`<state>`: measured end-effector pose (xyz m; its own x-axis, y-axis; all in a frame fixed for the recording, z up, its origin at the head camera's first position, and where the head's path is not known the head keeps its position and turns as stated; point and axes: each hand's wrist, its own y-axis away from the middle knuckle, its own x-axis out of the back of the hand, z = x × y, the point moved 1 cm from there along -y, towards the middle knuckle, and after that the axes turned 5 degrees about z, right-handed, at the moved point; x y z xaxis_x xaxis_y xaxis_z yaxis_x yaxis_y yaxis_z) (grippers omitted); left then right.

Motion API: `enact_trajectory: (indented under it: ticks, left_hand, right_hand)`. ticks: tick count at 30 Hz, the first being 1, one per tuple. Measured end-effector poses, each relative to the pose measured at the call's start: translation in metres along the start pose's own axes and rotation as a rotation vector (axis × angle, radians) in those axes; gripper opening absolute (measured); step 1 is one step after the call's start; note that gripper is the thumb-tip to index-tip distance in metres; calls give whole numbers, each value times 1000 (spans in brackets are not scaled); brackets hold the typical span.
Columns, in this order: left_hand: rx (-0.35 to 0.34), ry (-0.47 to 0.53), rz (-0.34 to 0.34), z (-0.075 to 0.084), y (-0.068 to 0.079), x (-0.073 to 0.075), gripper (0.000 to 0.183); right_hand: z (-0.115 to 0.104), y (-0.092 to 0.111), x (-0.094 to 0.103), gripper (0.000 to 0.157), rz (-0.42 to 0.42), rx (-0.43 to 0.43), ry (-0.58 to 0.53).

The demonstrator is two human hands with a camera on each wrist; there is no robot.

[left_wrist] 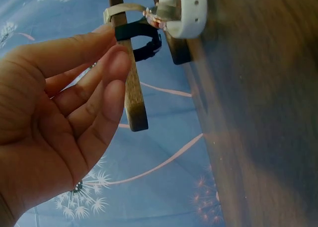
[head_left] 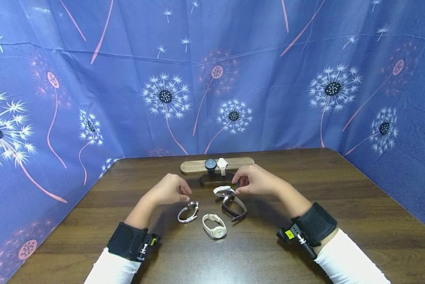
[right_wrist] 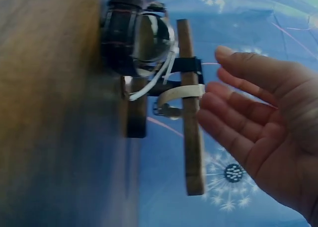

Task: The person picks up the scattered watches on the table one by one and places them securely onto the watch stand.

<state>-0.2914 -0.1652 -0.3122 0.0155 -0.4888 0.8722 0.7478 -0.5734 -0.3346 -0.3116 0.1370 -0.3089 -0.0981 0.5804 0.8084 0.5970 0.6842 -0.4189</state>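
My left hand (head_left: 170, 189) hovers over the table with loosely bent fingers and nothing in them, just behind a white-strapped watch (head_left: 192, 205). My right hand (head_left: 256, 179), also without anything in its fingers, hangs beside the display stand, close above a dark brown leather-strap watch (head_left: 239, 217). That watch overlaps another white watch (head_left: 221, 188) behind it. In front, between the hands, lies a cream watch (head_left: 219, 232) with its face tilted up. A black watch (head_left: 210, 165) and a white watch (head_left: 222, 163) are fastened side by side around the stand's wooden bar (head_left: 194, 166).
The stand's dark base (head_left: 216, 180) rests near the back of the brown wooden table (head_left: 287, 252). A blue dandelion-print cloth (head_left: 269, 79) hangs behind and at both sides. Black bands with camera mounts (head_left: 127, 240) wrap both wrists over white sleeves.
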Motion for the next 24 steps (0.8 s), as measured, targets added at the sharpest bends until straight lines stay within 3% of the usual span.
enact_trajectory:
  ticks: [5, 10, 16, 24]
  left_hand:
    - [-18, 3, -32, 4, -2, -2, 12]
    - [0, 16, -35, 7, -4, -2, 12]
    - [4, 32, -33, 10, -8, -2, 10]
    - [34, 26, -33, 11, -5, -5, 5]
  right_hand:
    - [10, 2, -12, 22, -131, -101, -13]
    - [14, 3, -22, 16, -233, -155, 74]
    - [14, 4, -29, 8, -257, -194, 78]
    - [11, 3, -37, 4, -237, -167, 52]
